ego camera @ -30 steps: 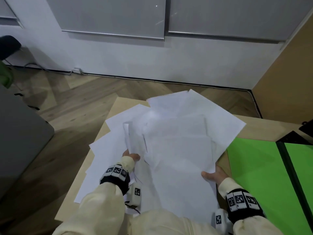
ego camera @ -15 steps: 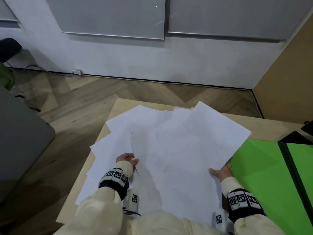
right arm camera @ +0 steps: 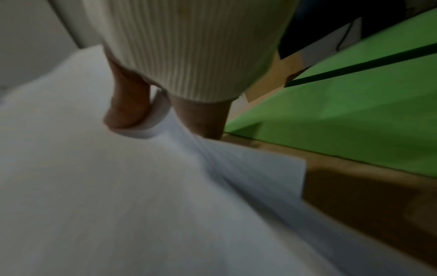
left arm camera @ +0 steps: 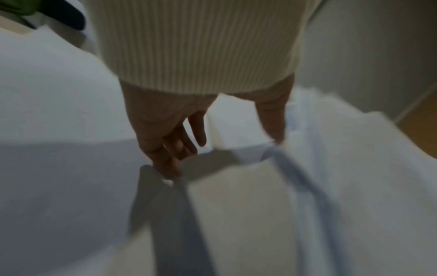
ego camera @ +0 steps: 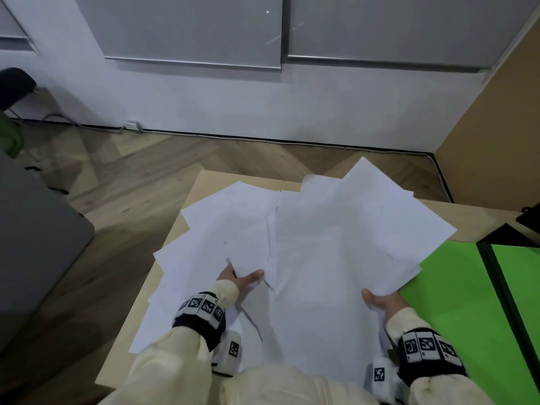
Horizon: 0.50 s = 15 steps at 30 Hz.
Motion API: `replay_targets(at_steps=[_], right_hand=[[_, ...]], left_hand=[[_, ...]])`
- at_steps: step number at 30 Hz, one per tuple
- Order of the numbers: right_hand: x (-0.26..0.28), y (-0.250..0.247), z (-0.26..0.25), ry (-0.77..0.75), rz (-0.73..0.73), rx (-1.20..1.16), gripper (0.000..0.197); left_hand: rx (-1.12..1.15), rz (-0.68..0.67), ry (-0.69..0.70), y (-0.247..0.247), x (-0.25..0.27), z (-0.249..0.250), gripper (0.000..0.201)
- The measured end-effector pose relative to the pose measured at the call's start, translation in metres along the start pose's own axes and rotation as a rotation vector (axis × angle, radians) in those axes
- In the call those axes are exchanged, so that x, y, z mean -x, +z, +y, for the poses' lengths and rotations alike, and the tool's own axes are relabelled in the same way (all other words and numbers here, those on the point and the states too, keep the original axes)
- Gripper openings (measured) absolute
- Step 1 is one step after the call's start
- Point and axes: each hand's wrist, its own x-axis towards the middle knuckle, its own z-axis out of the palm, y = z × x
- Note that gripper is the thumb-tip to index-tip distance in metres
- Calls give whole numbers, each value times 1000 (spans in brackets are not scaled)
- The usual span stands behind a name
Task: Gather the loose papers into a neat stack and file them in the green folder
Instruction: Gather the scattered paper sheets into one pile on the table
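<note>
Several loose white papers (ego camera: 321, 244) lie fanned in an untidy pile over the wooden table (ego camera: 222, 179). My left hand (ego camera: 241, 277) is at the pile's near left, its fingers (left arm camera: 170, 149) straight, slid under one sheet and touching the sheets below, with the thumb (left arm camera: 272, 119) spread apart. My right hand (ego camera: 380, 301) pinches the pile's near right edge: the thumb (right arm camera: 127, 108) presses on top of the curled edge of the papers (right arm camera: 118, 186) and the fingers are underneath. The green folder (ego camera: 455, 302) lies open and flat just right of that hand, its black spine (ego camera: 502, 282) running front to back.
Black objects (ego camera: 526, 226) sit at the table's back right, behind the folder. A grey block (ego camera: 35, 229) stands on the wooden floor to the left. The table's left and far edges lie close to the papers. A strip of bare table (right arm camera: 354, 186) separates pile and folder.
The lifted sheets have come down and fanned out flatter, shifting right toward the folder. My right hand moved right with the edge it holds. My left hand slid forward under a sheet.
</note>
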Motion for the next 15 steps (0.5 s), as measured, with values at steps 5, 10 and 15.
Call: replay_targets(at_steps=[5, 10, 15], right_hand=[[23, -4, -14, 19, -274, -126, 87], [22, 17, -37, -202, -196, -118, 128], [18, -7, -44, -42, -363, -157, 80]], left_hand=[[-9, -207, 69, 2, -5, -2, 158], [-27, -230, 139, 14, -3, 19, 86], [402, -351, 234, -9, -14, 23, 91]])
